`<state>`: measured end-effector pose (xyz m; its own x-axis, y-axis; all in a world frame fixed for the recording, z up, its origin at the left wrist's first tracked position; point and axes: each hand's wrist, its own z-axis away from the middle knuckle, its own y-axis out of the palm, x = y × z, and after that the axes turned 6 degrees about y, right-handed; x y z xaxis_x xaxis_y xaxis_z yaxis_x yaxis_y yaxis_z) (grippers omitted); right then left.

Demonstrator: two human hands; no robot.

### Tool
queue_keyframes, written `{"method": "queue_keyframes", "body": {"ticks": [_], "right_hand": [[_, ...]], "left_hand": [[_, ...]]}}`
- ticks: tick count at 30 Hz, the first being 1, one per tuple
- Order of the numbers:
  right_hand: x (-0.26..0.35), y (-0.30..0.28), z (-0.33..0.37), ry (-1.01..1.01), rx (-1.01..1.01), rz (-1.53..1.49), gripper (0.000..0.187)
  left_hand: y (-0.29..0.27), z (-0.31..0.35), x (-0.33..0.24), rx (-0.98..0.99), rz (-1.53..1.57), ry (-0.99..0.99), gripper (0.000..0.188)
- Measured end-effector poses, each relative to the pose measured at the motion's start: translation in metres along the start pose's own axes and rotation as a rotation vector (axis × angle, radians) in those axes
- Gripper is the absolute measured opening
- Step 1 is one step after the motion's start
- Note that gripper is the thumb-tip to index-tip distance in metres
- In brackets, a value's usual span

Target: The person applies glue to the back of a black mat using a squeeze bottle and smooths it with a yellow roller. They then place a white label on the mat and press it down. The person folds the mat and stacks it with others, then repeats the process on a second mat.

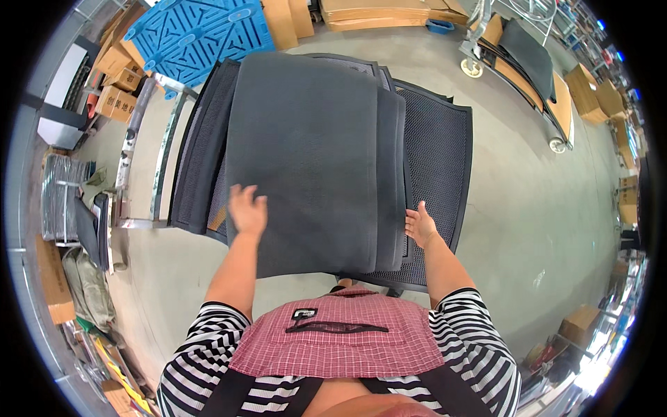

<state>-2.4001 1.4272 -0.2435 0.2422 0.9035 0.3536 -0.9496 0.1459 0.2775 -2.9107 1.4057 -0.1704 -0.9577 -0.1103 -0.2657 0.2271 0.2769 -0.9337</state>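
A stack of dark grey rubber-like mats (306, 160) with rounded corners lies in front of me. Below it, dark mesh-textured mats (436, 160) stick out on the right, and more mesh mats (198, 153) on the left. My left hand (248, 210) is at the left edge of the top mat, its fingers spread and curved a little; whether it touches the mat I cannot tell. At the stack's right edge is my right hand (421, 226), thumb up and fingers stretched toward the mats' edges, gripping nothing. What carries the pile is mostly hidden.
Left of the pile stands a metal frame (163, 156), with a blue plastic pallet (201, 38) behind it. A wheeled cart (517, 83) with dark sheets and cardboard is at the far right. Cardboard boxes (375, 15) line the back, and shelves with boxes run along both sides.
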Motion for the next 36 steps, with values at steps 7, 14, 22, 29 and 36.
{"method": "queue_keyframes", "body": {"ticks": [7,14,22,29,36], "right_hand": [[0.01,0.047,-0.026,-0.396,-0.744,0.786,0.108],[0.036,0.08,-0.025,-0.22,-0.787,0.706,0.112],[0.058,0.056,-0.033,-0.053,-0.397,0.599,0.063],[0.053,0.04,0.008,-0.124,-0.441,0.687,0.059],[-0.011,0.026,0.103,-0.387,-0.508,0.726,0.051]], "left_hand": [[-0.033,-0.026,0.088,0.441,0.725,-0.776,0.096],[-0.06,-0.048,0.069,0.579,0.664,-0.875,0.087],[-0.119,-0.04,0.063,0.573,1.074,-0.809,0.065],[-0.122,0.038,0.002,0.359,1.057,-0.832,0.053],[-0.154,0.099,-0.057,0.326,0.872,-0.539,0.041]]}}
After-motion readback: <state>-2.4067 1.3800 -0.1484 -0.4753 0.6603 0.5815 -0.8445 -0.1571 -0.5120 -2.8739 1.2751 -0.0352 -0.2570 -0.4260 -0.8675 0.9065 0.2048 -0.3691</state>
